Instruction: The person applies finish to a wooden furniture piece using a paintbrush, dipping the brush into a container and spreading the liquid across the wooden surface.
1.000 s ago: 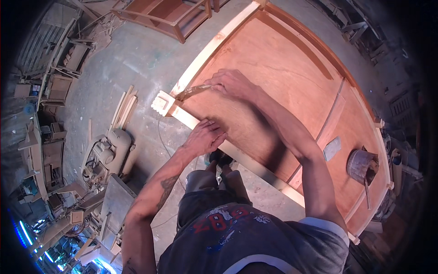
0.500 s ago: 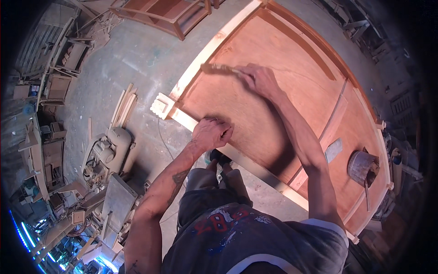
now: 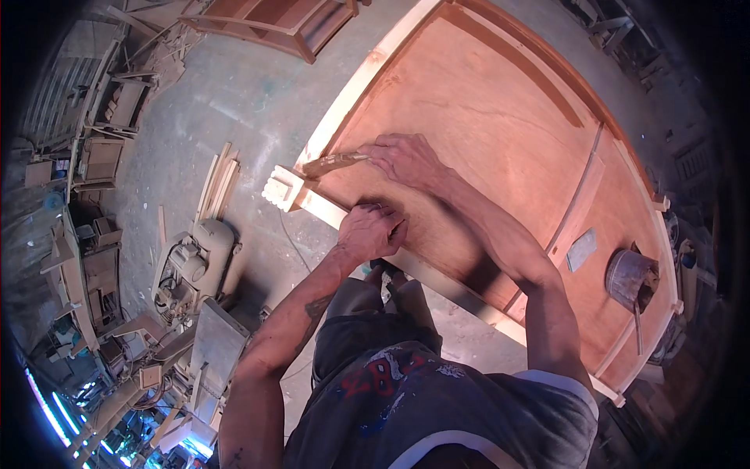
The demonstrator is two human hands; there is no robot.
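Observation:
My right hand (image 3: 404, 162) is closed on a paintbrush (image 3: 347, 160), whose bristles are at the inside corner of a large reddish plywood panel (image 3: 492, 102) framed with pale wood rails (image 3: 363, 66). A pale carved corner block (image 3: 283, 187) stands out at that corner, just left of the bristles. My left hand (image 3: 370, 232) rests at the near rail with its fingers curled; whatever they grip is hidden. Farther right on the panel lie a small grey pad (image 3: 581, 250) and a stained container (image 3: 623, 280) with a stick beside it.
A dusty air compressor (image 3: 208, 254) and a stack of wood strips (image 3: 217, 180) stand on the concrete floor (image 3: 203, 102) to my left. Cluttered shelving and offcuts (image 3: 98, 242) run along the left side. A wooden frame unit (image 3: 269, 23) is at the back.
The brush in my right hand went up along the inner side of the rail and has come back down to the corner. My left hand has curled further at the near rail.

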